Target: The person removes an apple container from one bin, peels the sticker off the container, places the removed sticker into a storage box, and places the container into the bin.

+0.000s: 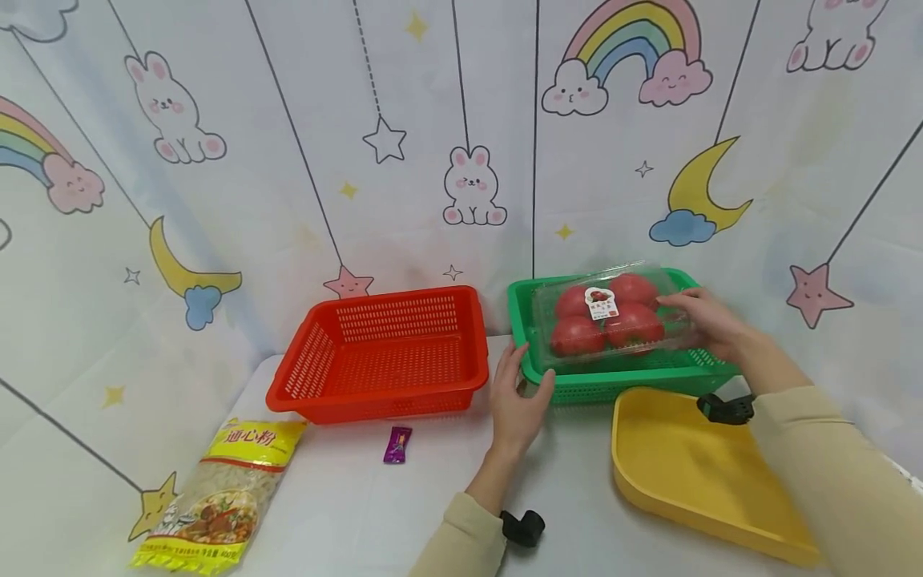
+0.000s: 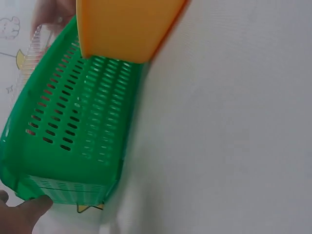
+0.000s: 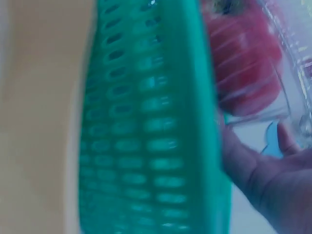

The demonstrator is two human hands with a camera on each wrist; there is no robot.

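Note:
A clear plastic box of tomatoes (image 1: 604,314), with a white label on its lid, sits tilted in the mouth of the green basket (image 1: 577,391). My right hand (image 1: 710,320) grips the box's right end; in the right wrist view, the thumb and fingers lie at the box just beyond the basket rim. At the basket's left front corner is my left hand (image 1: 521,405), fingers straight and thumb spread away from them. In the left wrist view, a fingertip (image 2: 44,202) lies right at the basket's end wall.
A red basket (image 1: 400,401) stands left of the green one. Before it lies a small purple packet (image 1: 397,445), and a bag of pasta (image 1: 223,497) lies front left. A yellow tray (image 1: 703,481) sits front right, close against the green basket. A patterned cloth (image 1: 404,200) hangs behind.

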